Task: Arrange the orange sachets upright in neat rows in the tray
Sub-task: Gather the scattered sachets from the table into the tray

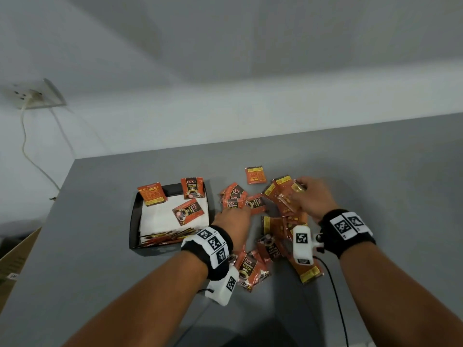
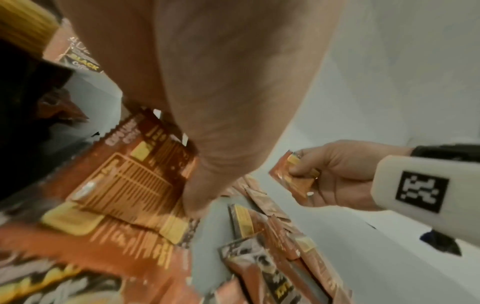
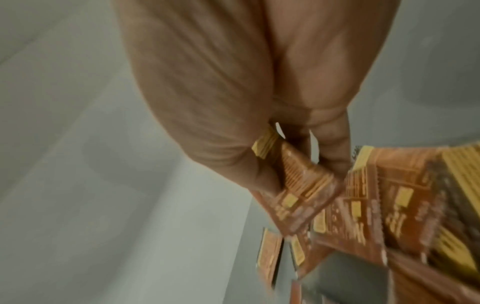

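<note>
A black tray (image 1: 133, 221) with a white liner sits left of centre on the grey table. Two orange sachets (image 1: 193, 187) lean upright against its back wall, one lies flat, and a row stands along its front wall. A loose pile of sachets (image 1: 274, 226) lies to the right of the tray. My left hand (image 1: 234, 216) is palm down on the pile's left side, its thumb (image 2: 193, 203) curled onto a sachet (image 2: 130, 181); the fingers are hidden. My right hand (image 1: 308, 196) pinches one sachet (image 2: 293, 179) at the pile's far right, also seen in the right wrist view (image 3: 298, 185).
One sachet (image 1: 255, 175) lies apart behind the pile. The table's left edge runs close beside the tray, with a cardboard box (image 1: 15, 259) below it. A wall socket (image 1: 37, 96) with a hanging cable is at the far left. A black cable (image 1: 335, 296) trails from my right wrist.
</note>
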The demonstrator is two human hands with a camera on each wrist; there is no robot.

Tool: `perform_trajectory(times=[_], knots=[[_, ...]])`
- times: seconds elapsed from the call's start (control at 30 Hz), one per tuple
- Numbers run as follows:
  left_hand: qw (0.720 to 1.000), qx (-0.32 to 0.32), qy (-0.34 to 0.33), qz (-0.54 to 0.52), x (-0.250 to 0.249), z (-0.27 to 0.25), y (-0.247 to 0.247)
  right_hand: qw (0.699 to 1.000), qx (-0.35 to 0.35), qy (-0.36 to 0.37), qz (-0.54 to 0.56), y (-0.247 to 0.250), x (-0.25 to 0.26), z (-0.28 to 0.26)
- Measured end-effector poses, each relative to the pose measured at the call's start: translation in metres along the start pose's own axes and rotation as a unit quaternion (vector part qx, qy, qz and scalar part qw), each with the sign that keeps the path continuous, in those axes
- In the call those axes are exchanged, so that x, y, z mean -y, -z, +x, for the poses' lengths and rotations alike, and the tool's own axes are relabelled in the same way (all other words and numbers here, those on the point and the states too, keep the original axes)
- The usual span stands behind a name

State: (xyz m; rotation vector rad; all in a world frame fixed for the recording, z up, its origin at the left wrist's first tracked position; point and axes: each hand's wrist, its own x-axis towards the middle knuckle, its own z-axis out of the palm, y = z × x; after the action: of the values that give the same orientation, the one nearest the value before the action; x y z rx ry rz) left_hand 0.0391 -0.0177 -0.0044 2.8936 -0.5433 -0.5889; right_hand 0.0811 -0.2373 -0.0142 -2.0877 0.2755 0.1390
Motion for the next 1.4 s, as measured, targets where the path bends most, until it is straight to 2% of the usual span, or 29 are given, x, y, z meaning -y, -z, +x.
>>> perform_trajectory(times=[0.1, 0.17, 0.27, 0.43, 0.53, 0.63, 0.8, 0.87, 0.93, 1.07, 1.13, 1.27, 1.4], knots=[[0.998, -0.013, -0.015, -0.062, 0.001, 0.004, 0.012, 0.998, 0.004, -0.065, 0.002, 0.005, -0.007, 0.011], [0.993, -0.03, 0.001, -0.116, 0.001, 0.011, 0.024, 0.995, 0.014, -0.094, 0.004, 0.001, -0.013, 0.018], [0.985, -0.055, 0.057, -0.155, 0.004, 0.029, 0.035, 0.989, -0.015, -0.09, -0.117, -0.01, -0.015, 0.019], [0.981, -0.026, 0.161, -0.108, 0.01, 0.051, 0.021, 0.967, -0.004, -0.1, -0.232, -0.03, -0.018, 0.022], [0.981, -0.021, 0.182, -0.064, 0.01, 0.057, 0.007, 0.947, -0.017, -0.096, -0.305, -0.034, -0.019, 0.022], [0.977, -0.031, 0.206, -0.047, 0.008, 0.063, -0.002, 0.946, -0.011, -0.084, -0.314, -0.036, -0.021, 0.024], [0.979, -0.052, 0.196, 0.008, 0.007, 0.065, -0.003, 0.96, -0.044, -0.056, -0.271, -0.037, -0.017, 0.016], [0.981, -0.057, 0.181, 0.029, 0.007, 0.065, -0.004, 0.968, -0.023, -0.062, -0.241, -0.034, -0.013, 0.018], [0.984, -0.058, 0.163, 0.041, 0.007, 0.063, -0.007, 0.98, 0.003, -0.08, -0.181, -0.03, -0.008, 0.028], [0.987, -0.051, 0.134, 0.067, 0.003, 0.055, -0.006, 0.983, -0.009, -0.079, -0.165, -0.023, -0.015, 0.068], [0.991, -0.029, 0.123, 0.039, 0.001, 0.053, -0.003, 0.983, -0.004, -0.08, -0.164, -0.023, -0.012, 0.077], [0.989, -0.021, 0.114, -0.094, 0.004, 0.055, 0.014, 0.981, 0.018, -0.083, -0.172, -0.027, -0.001, 0.079], [0.981, -0.035, 0.145, -0.125, 0.009, 0.067, 0.038, 0.946, 0.042, -0.094, -0.307, -0.031, 0.001, 0.074]])
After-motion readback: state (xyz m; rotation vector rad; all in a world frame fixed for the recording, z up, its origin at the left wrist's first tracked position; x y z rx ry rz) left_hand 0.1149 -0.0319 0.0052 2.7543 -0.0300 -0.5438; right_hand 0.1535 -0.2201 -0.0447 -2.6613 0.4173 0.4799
